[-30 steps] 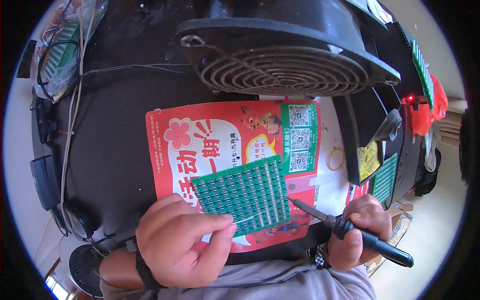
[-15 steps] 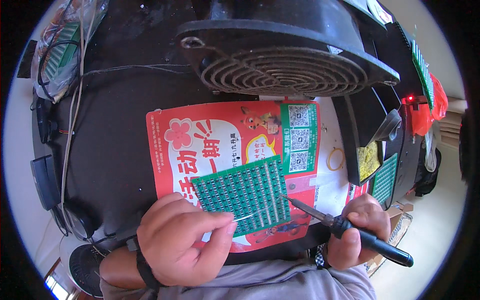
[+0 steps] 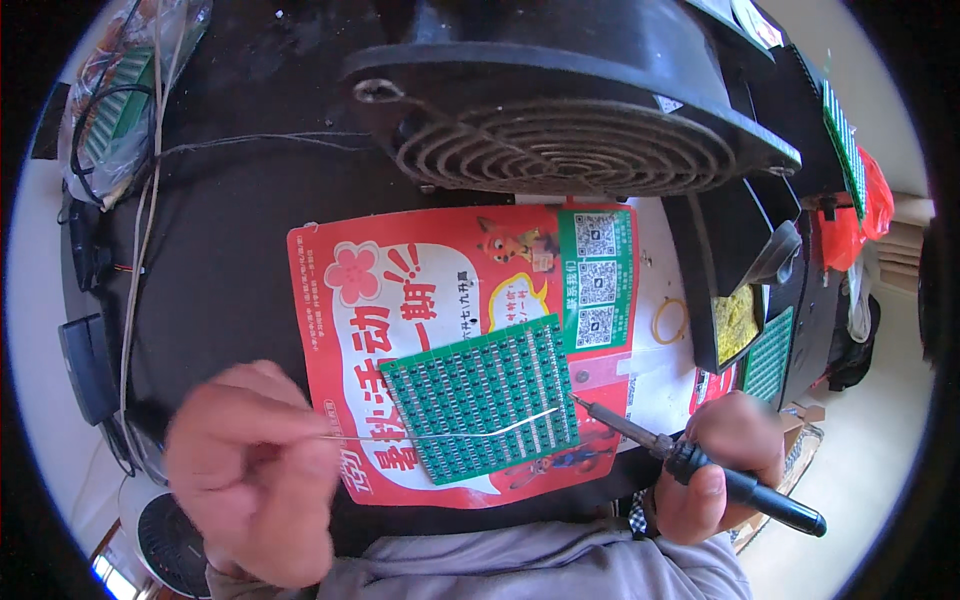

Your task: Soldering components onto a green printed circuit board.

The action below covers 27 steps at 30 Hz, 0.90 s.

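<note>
A green circuit board panel [image 3: 470, 385] with rows of tiny parts lies slightly tilted on a red and white printed sheet [image 3: 335, 310]. Left of the board, my left hand [image 3: 255, 470] pinches a thin silvery solder wire [image 3: 430, 436] between thumb and forefinger. The wire stretches rightward over the board, its slightly bent free end above the pale pads at the right side. My right hand [image 3: 725, 445] grips a black-handled soldering iron [image 3: 750, 490]. Its thin tip points up and left, close to the board's right edge; whether it touches is unclear.
A large black fan [image 3: 580, 150] with a ring grille stands just behind the sheet. At right are a black holder with yellow material [image 3: 738, 322], another green panel [image 3: 770, 360] and a red bag [image 3: 870, 210]. Cables [image 3: 145, 250] and a bagged bundle of boards [image 3: 120, 110] lie at left.
My left hand has moved left, off the board, and a longer stretch of solder wire now shows. The iron has barely moved. A red light at the right no longer shows.
</note>
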### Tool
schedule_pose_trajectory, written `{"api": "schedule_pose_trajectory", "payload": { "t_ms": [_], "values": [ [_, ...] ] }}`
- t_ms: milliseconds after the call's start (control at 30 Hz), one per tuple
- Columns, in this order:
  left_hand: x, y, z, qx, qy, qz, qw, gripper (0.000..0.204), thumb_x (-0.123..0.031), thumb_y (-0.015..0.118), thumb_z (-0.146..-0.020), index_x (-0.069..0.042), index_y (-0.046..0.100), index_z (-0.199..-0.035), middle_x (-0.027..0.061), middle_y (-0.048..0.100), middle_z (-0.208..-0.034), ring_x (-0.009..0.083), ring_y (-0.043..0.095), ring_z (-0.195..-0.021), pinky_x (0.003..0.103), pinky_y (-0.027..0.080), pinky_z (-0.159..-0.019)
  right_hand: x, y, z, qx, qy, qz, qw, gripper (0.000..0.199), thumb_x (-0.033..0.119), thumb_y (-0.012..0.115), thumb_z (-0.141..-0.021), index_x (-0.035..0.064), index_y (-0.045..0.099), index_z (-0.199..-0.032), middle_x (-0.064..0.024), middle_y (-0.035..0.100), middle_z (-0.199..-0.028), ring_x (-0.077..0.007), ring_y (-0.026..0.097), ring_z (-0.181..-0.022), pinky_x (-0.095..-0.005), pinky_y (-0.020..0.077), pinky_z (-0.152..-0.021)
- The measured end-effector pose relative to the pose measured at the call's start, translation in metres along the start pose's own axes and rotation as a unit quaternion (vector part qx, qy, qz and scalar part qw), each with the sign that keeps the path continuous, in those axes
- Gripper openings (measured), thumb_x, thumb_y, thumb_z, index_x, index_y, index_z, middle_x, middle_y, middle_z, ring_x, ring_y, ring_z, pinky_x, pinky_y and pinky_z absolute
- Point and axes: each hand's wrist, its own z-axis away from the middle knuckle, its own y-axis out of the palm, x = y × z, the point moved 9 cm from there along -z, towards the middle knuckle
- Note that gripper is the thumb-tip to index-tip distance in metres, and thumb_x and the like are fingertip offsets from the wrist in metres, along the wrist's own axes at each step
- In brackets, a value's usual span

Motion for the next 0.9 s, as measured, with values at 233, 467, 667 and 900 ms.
{"api": "schedule_pose_trajectory", "payload": {
  "t_ms": [233, 467, 667, 900],
  "values": [
    [-0.035, -0.083, 0.005, -0.204, 0.162, 0.146, 0.954, 0.011, -0.004, 0.045, -0.093, -0.003, 0.041, -0.083, 0.0051, 0.034, -0.081, 0.0119, 0.033, -0.072, 0.024, 0.027, -0.058, 0.005, 0.003, -0.003, 0.005, -0.013, -0.002, 1.000, 0.032, 0.026, 0.069, -0.073, 0.0002, 0.052, -0.081, -0.0059, 0.046, -0.054, -0.0166, 0.044, -0.044, -0.0293, 0.0344, -0.042],
    [-0.028, 0.016, 0.003, 0.092, 0.144, -0.156, 0.973, 0.013, 0.001, 0.066, -0.075, -0.003, 0.063, -0.087, 0.0101, 0.060, -0.076, 0.0168, 0.056, -0.065, 0.028, 0.040, -0.055, 0.014, 0.013, -0.002, 0.081, -0.045, 0.025, 0.995, 0.030, 0.028, 0.064, -0.081, 0.0021, 0.052, -0.091, -0.0054, 0.043, -0.063, -0.0158, 0.042, -0.054, -0.0288, 0.0329, -0.049],
    [-0.034, 0.030, 0.006, 0.053, 0.210, -0.202, 0.955, 0.021, 0.005, 0.072, -0.064, -0.003, 0.064, -0.081, 0.0071, 0.058, -0.064, 0.0186, 0.051, -0.049, 0.030, 0.038, -0.048, 0.025, 0.026, -0.007, 0.155, -0.083, 0.017, 0.984, 0.032, 0.016, 0.071, -0.073, 0.0000, 0.057, -0.097, -0.0095, 0.055, -0.066, -0.0212, 0.054, -0.054, -0.0315, 0.0462, -0.049],
    [-0.033, 0.031, 0.008, 0.059, 0.220, -0.198, 0.953, 0.019, 0.005, 0.069, -0.061, -0.002, 0.063, -0.078, 0.0071, 0.058, -0.063, 0.0180, 0.050, -0.049, 0.029, 0.037, -0.047, 0.025, 0.034, -0.009, 0.183, -0.085, 0.025, 0.979, 0.030, 0.011, 0.071, -0.070, -0.0037, 0.058, -0.092, -0.0108, 0.058, -0.065, -0.0217, 0.057, -0.052, -0.0315, 0.0501, -0.050]
  ]
}}
